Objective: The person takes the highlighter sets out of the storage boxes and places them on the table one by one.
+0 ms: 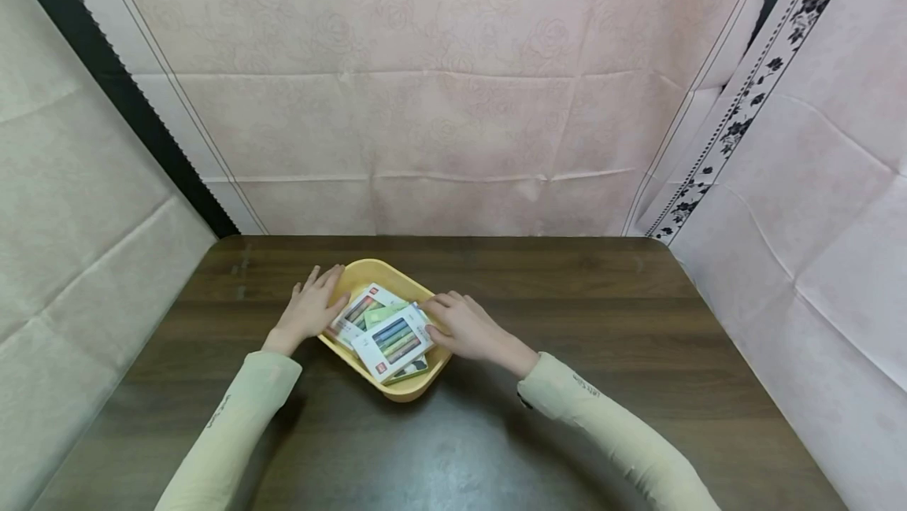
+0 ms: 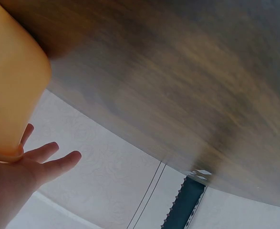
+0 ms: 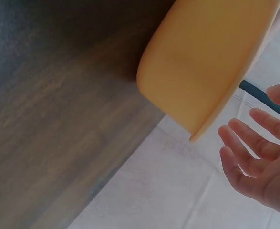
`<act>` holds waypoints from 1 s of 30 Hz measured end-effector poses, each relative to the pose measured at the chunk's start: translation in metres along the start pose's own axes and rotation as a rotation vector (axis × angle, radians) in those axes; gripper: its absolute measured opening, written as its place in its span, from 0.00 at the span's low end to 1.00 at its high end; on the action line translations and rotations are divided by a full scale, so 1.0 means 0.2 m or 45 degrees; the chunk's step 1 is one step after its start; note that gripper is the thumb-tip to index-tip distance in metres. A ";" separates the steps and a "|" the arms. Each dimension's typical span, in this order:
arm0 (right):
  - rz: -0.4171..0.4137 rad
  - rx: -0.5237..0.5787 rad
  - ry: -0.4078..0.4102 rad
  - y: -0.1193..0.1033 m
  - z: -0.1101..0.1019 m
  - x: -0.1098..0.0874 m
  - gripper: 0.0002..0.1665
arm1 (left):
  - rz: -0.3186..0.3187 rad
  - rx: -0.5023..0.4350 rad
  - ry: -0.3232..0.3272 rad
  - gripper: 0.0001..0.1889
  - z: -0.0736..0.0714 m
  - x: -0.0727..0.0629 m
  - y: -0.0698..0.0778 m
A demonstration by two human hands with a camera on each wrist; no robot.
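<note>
A yellow plastic basket [image 1: 401,281] sits at an angle on the table. On top inside lies a white box with a window showing coloured sticks, perhaps markers [image 1: 395,342]. Under it are a similar white box [image 1: 350,326], a light green packet [image 1: 383,314] and a dark green item [image 1: 414,368], partly hidden. My left hand [image 1: 305,314] rests at the basket's left rim, fingers spread and fairly straight. Over the right rim, beside the top box, hovers my right hand [image 1: 471,327]. Its fingers [image 3: 259,143] are loosely bent with nothing between them, apart from the basket wall [image 3: 202,62].
The dark wooden table [image 1: 567,298] extends on all sides of the basket. Pale patterned cloth [image 1: 439,125] hangs behind its far edge, with further cloth panels at left and right.
</note>
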State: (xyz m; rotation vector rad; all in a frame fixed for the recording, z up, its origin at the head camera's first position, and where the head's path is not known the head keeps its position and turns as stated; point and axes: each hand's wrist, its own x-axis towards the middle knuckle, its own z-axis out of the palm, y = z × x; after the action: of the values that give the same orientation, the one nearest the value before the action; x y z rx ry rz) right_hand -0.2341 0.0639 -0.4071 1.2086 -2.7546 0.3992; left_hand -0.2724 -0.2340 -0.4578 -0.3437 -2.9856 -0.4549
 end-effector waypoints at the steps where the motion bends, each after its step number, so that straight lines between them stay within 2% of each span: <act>1: -0.003 -0.004 -0.001 0.00 0.00 0.00 0.23 | 0.000 0.000 0.000 0.31 0.00 0.00 0.00; 8: -0.031 -0.049 -0.015 0.02 -0.01 0.02 0.23 | -0.005 -0.002 0.000 0.31 0.00 0.00 0.00; 30: -0.004 -0.068 -0.094 0.03 -0.02 0.09 0.23 | 0.002 0.007 0.014 0.31 0.00 0.00 0.01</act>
State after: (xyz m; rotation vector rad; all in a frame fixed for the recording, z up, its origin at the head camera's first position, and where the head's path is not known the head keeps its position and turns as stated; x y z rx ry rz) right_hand -0.2499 0.0565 -0.4001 1.2392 -2.8053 0.2844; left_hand -0.2713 -0.2328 -0.4578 -0.3424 -2.9751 -0.4474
